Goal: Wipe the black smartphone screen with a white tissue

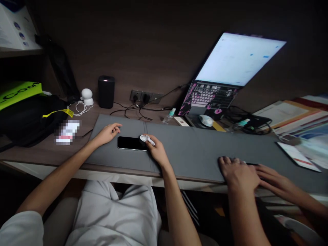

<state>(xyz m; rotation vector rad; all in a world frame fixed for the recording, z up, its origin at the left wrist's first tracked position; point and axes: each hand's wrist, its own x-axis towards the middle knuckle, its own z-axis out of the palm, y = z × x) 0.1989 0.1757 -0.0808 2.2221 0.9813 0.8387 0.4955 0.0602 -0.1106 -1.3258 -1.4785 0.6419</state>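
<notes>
Head view showed your right hand closed on a crumpled white piece, maybe tissue or cloth, with the thumb and the fingers pressing it together. This pinch seemed chosen so that the soft part came out in front of the fingertips, above the right end of the phone. Whether it really touched the glass, I cannot tell.

The phone lay flat on the grey desk mat, its dark screen upward, between your two hands. Such a position probably gave it full support from below and left the screen easy to reach.

Your left hand was near the other end of the phone, apart from it, with loosely bent fingers and nothing seen in them. Perhaps it was kept there to leave the screen uncovered.

Farther to the right, another person's hands rested at the same mat, well apart from yours. Behind the mat stood a small spray bottle and an open laptop, which leaned steeply, likely for easier viewing.
</notes>
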